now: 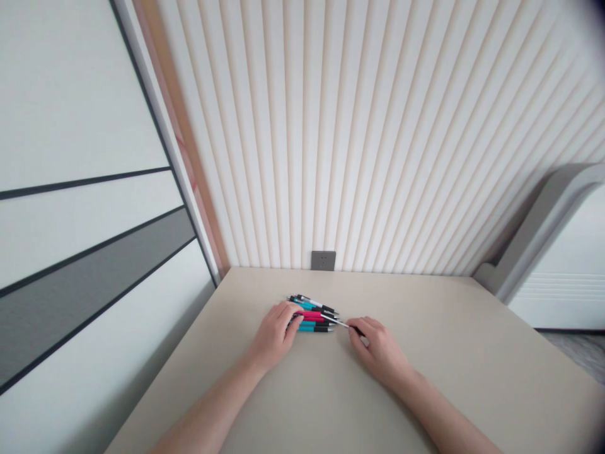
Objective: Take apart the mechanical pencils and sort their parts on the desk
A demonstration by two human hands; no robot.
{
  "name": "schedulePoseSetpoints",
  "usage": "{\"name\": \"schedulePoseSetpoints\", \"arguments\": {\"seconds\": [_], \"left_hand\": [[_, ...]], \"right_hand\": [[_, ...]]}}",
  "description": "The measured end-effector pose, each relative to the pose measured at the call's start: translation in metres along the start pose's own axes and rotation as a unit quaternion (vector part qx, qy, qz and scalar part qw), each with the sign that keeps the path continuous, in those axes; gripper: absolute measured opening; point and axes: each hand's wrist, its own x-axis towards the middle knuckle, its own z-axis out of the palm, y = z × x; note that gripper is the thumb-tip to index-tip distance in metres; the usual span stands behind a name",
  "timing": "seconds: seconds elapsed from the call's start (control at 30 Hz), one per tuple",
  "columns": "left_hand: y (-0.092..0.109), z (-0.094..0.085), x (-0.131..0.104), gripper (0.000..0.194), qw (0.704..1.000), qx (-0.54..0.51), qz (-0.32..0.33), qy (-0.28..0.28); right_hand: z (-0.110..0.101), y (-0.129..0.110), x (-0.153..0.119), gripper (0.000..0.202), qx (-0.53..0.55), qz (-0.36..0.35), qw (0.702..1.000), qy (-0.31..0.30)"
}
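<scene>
Several pens lie side by side on the beige table, in blue, red and white with black ends. My left hand [278,329] is closed round the left ends of the pens, its thumb and fingers at a red pen [309,314]. A blue pen [307,328] lies nearest to me, beside the thumb. On the right, my right hand [375,345] pinches the black end of a white pen [341,323], whose other end reaches over the red pen. Another white pen [316,304] lies slanted at the back of the group.
The beige table [425,315] meets a ribbed white wall with a dark socket [324,260] behind the pens. A white and grey panel [94,265] stands at left, and a grey-edged headboard [543,233] at right.
</scene>
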Motion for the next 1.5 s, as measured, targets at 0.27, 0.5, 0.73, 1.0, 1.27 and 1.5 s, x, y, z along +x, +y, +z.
{"name": "schedulePoseSetpoints", "arguments": {"seconds": [0.27,0.5,0.73,1.0,1.27,1.5], "left_hand": [[-0.004,0.001,0.0,0.015,0.998,-0.02,-0.044,0.038],[0.002,0.002,-0.002,0.014,0.998,-0.011,0.038,-0.046],[0.008,0.001,-0.002,0.015,0.985,-0.027,0.109,-0.134],[0.01,0.004,-0.005,0.02,0.982,-0.158,0.002,-0.107],[0.022,0.009,-0.004,0.024,0.965,-0.232,-0.093,-0.083],[0.025,0.007,-0.003,0.021,0.959,-0.242,-0.114,-0.097]], "right_hand": [[0.003,-0.011,-0.001,0.018,0.01,-0.055,0.998,-0.042],[0.011,-0.015,-0.006,0.019,-0.001,-0.072,0.995,-0.072],[0.004,-0.019,-0.004,0.032,0.018,-0.086,0.995,-0.051],[0.012,-0.025,-0.005,0.021,0.009,-0.117,0.991,-0.066],[0.015,-0.028,-0.006,0.024,0.023,-0.118,0.989,-0.09],[0.018,-0.025,-0.006,0.022,0.028,-0.109,0.989,-0.091]]}}
